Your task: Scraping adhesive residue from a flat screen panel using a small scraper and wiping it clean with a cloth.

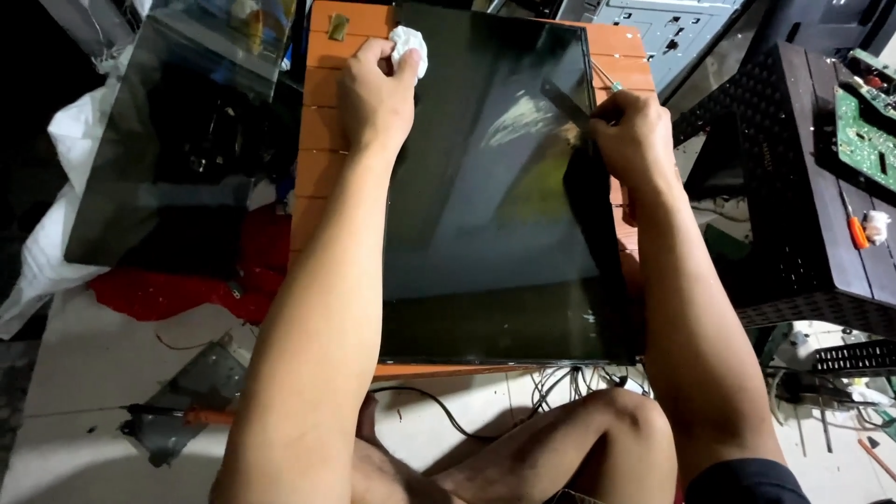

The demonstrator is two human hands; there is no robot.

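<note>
A large dark screen panel lies flat on an orange slatted table. My left hand rests near the panel's far left corner and presses a crumpled white cloth against it. At the panel's right edge, my right hand grips a thin dark flat strip that angles up and left over the glass. A green-handled tool pokes out just beyond that hand.
Another dark panel leans at the left over white sacking and red cloth. A black perforated crate with a green circuit board stands at right. An orange-handled screwdriver and cables lie on the floor by my knees.
</note>
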